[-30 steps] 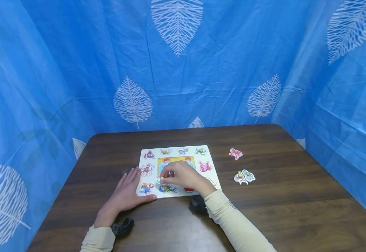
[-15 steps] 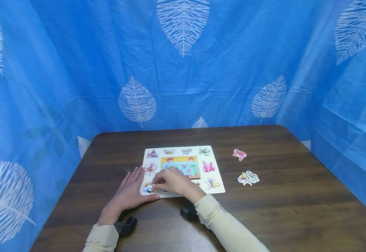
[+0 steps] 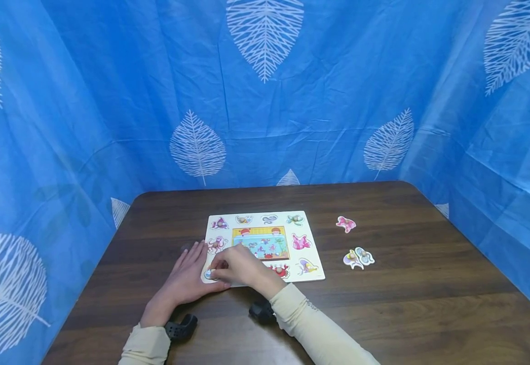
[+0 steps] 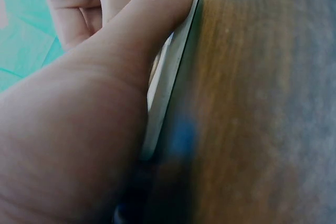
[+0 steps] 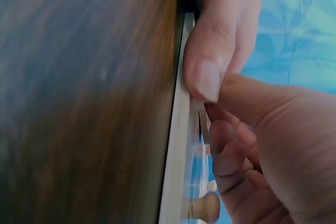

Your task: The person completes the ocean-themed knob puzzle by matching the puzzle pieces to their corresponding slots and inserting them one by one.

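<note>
A white peg puzzle board (image 3: 311, 274) with sea-animal pictures lies on the dark wooden table. My left hand (image 3: 187, 279) rests along its left edge and near corner, fingers straight and thumb on the near edge. Close beside it, my right hand (image 3: 239, 266) pinches a small, pale blue puzzle piece (image 3: 208, 274) at the board's near left corner. Fingers hide most of that piece. In the right wrist view, the left thumb (image 5: 207, 72) presses the board's edge while the right hand (image 5: 278, 135) has its fingers curled. Whether the piece sits in its recess I cannot tell.
Right of the board lie a pink puzzle piece (image 3: 346, 223), a purple-and-yellow piece (image 3: 352, 259) and a grey-white piece (image 3: 365, 256), these last two touching. A red crab (image 3: 281, 271) is on the board's near side. Blue leaf-patterned cloth (image 3: 292, 126) hangs around the table.
My right hand has moved left and nearer with the puzzle piece, from beside the centre picture to the near left corner. The left hand stays on the board. The head view has shifted slightly.
</note>
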Motion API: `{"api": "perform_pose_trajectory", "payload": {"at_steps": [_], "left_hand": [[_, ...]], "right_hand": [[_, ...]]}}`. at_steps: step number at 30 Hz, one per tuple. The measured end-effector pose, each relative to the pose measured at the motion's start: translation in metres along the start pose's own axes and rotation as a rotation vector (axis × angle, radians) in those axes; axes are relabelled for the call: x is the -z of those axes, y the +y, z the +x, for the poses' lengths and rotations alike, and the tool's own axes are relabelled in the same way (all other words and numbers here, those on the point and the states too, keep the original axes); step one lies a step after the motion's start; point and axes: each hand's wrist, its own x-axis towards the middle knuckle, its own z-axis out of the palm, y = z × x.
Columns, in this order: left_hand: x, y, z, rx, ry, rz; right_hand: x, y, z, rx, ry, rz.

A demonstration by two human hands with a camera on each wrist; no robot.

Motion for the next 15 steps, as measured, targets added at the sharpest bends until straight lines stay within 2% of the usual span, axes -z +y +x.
{"api": "perform_pose_trajectory", "payload": {"at_steps": [6,15], "left_hand": [[0.0001,-0.0003,0.0005,-0.001,-0.001,0.009],[-0.0014,-0.0016,0.0016,0.004,-0.009,0.003]], "right_hand": [[-0.0018,-0.0005,0.0008,-0.008,-0.015,-0.025],[0.0064,0.0058,-0.0051,0.043,-0.06,-0.016]]}}
